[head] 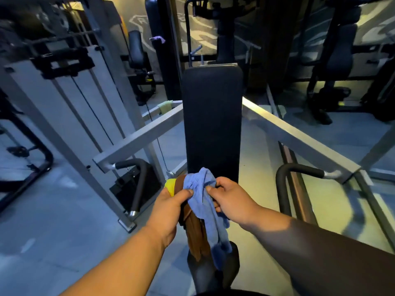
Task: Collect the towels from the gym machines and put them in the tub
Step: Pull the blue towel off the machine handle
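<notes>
My left hand [168, 207] grips a bundle of towels over the near end of a black padded bench [211, 116]: a blue towel [203, 201] on top, a brown towel [195, 236] hanging below, and a yellow towel [170, 185] showing by the fingers. My right hand [230, 199] pinches the blue towel from the right side. Farther off, a pale green towel [165, 105] is draped on a grey machine bar, and a purple towel [158, 39] hangs on a dark machine at the back. No tub is in view.
Grey steel arms [136, 139] [299, 135] with black handles [299, 169] flank the bench on both sides. A weight stack with cables [70, 99] stands at the left. More dark machines [333, 60] line the back and right. Grey floor lies at the lower left.
</notes>
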A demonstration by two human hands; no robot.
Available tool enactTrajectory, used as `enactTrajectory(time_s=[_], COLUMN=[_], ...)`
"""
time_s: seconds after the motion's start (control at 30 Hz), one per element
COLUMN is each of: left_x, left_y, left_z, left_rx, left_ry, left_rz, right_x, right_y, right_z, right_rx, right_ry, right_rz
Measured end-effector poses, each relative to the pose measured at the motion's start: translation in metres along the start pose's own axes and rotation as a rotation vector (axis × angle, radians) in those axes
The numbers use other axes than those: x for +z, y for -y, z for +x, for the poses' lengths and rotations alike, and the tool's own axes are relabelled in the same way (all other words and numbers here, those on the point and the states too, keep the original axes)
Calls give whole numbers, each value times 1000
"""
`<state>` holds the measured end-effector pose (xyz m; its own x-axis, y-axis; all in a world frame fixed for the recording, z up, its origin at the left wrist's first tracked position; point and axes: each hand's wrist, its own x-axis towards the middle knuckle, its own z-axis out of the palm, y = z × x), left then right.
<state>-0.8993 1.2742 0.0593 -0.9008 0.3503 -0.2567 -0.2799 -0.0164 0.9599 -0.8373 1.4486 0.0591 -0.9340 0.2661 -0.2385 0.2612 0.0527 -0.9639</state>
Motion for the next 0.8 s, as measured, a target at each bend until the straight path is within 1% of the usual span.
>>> enactTrajectory(time_s=[0.1,0.23,0.33,0.4,0.47,0.5,0.57,0.63,0.7,0.8], left_x=[-13,-33,-63,-88,-115,-129,-160,-197,-240,-311], left_y=[10,15,19,17,14,13,11,11,11,13], left_z=[-22,-55,-71,-83,-97,-103,-116,-128,-141,-162], left_rx=[-13,5,25,29,30,32,41,51,52,50], left_ry=[-51,-53,-163,-224,-271,-291,-334,-378,-412,-445], left_rz=[-50,-29,-22,-28,-40,-53,-75,-100,-125,-170], right_x=[17,50,80,103,127,141,173,208,251,326], right_y=[-7,-4,2,11,18,19,19,15,18,26], right_z=[-6,-21,-26,-30,-33,-33,-31,-30,-33,-49], right_rx=[-23,-99,-130,-112,-71,-68,-64,-14,50,42], right_ry=[44,129,244,309,361,346,262,206,246,400], right_rz=[22,-26,-73,-24,26,2,-119,-203,-231,-258])
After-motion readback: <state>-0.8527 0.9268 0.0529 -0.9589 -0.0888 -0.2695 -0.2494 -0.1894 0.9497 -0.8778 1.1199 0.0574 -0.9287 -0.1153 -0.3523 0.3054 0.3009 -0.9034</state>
